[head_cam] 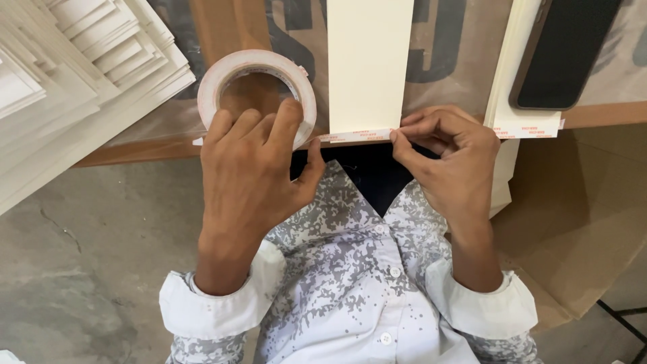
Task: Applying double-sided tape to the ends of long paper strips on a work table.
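Your left hand (249,168) wraps its grip over the round tape roll (259,91), flat on the brown paper-covered desk (229,27). Your right hand (448,158) pinches the thin tape strip (357,135) along the smooth cream card's (369,64) near edge.

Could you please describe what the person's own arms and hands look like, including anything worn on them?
Both the left hand and right hand are bare, with no gloves, rings or watch visible. Each forearm is bare up to a rolled white cuff. The shirt is white, mottled with a grey speckled pattern, and has white buttons.
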